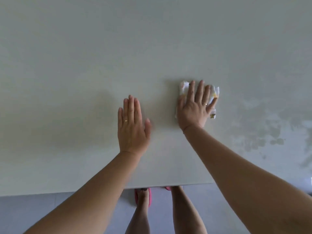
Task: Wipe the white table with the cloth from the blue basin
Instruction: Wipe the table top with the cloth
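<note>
The white table (pixel 84 65) fills most of the view. My right hand (pixel 194 107) lies flat, fingers spread, pressing a crumpled white cloth with yellow-orange marks (pixel 214 92) onto the tabletop right of centre. The cloth shows beyond the fingertips and at the hand's right side; the rest is hidden under the palm. My left hand (pixel 132 125) rests flat on the table to the left of it, fingers together, holding nothing. The blue basin is not in view.
Damp, darker streaks and patches (pixel 263 130) cover the table's right part. The table's near edge (pixel 50 194) runs across the bottom, with grey floor tiles (pixel 33 213) below it. My legs and pink slippers (pixel 142 196) stand at that edge.
</note>
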The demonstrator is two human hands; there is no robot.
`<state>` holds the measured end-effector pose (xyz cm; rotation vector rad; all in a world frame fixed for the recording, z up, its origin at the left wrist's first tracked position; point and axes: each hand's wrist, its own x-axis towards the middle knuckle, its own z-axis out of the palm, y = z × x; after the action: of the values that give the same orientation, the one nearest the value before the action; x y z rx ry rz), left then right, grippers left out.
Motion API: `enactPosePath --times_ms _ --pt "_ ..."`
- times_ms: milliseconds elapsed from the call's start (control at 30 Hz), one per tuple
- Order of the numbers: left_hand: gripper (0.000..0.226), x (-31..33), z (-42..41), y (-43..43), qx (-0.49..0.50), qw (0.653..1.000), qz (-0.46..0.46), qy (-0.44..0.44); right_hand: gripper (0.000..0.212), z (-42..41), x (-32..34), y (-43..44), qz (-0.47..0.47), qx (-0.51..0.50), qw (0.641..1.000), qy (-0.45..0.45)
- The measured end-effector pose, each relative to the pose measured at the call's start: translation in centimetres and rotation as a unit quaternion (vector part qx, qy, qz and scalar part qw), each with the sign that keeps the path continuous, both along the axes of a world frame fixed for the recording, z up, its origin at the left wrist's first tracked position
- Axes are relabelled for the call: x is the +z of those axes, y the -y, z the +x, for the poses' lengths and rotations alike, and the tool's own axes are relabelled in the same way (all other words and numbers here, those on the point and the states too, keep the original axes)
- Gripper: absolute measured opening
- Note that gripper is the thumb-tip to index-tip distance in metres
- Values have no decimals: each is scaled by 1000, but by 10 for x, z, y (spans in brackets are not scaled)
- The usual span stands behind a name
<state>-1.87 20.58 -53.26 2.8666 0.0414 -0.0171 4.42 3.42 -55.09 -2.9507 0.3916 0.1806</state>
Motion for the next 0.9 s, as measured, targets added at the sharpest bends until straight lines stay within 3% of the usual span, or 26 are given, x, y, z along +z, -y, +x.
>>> enactPosePath --times_ms 67,133,200,267,333,400,433,500,633,700,767,833,900 --pt "62 0 28 6 21 1000 -2 8 60 -15 2 -27 19 115 993 -2" --pt "62 -1 52 12 28 1000 -2 5 58 -20 4 -23 16 277 961 2" --pt "63 -3 70 14 24 1000 4 7 56 -3 5 2 6 365 931 13" --pt "63 -7 85 17 12 1000 12 11 56 23 4 25 -5 321 947 16" --pt "63 -11 99 20 12 1000 16 17 57 43 0 30 10 170 985 11" --pt "63 -16 112 21 26 999 13 19 57 44 -1 7 14 61 998 18" --pt "63 -19 118 21 36 999 9 18 57 38 0 -7 21 63 998 22" --pt "62 -22 127 20 54 998 1 11 58 21 2 -25 31 172 984 24" --pt "59 -27 129 20 60 998 -2 22 56 38 3 6 16 384 923 25" --pt "57 -28 128 20 60 998 7 27 54 70 2 27 1 347 937 23" --pt "57 -30 129 20 62 998 13 19 55 100 -1 35 11 209 978 20" --pt "57 -30 130 20 62 998 15 19 56 110 -2 20 25 88 996 18" --pt "55 -30 130 21 62 998 16 24 57 99 0 -8 32 90 995 20"
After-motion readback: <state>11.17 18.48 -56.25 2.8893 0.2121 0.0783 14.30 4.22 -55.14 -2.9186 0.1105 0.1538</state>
